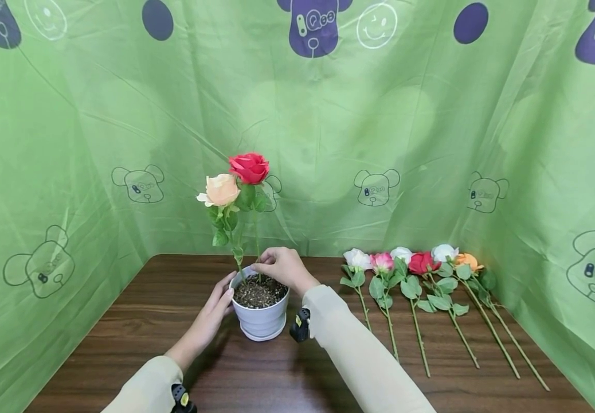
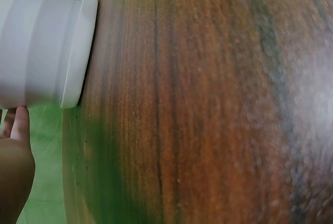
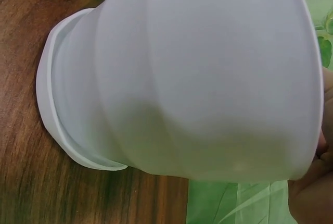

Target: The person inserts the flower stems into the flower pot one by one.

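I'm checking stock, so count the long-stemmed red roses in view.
2: one red rose upright in the ribbed white pot, the other red rose lying right of it on the brown wooden table.

A red rose (image 1: 249, 167) stands nearly upright, stem pinched low by the right hand (image 1: 284, 268), beside a peach rose (image 1: 220, 190) — both in a soil-filled white pot (image 1: 260, 319), left hand (image 1: 212, 315) touching its side.

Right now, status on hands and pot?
Left hand against pot; right hand at red rose stem. Pot upright, peach rose also planted. Loose roses aside, clear of pot.
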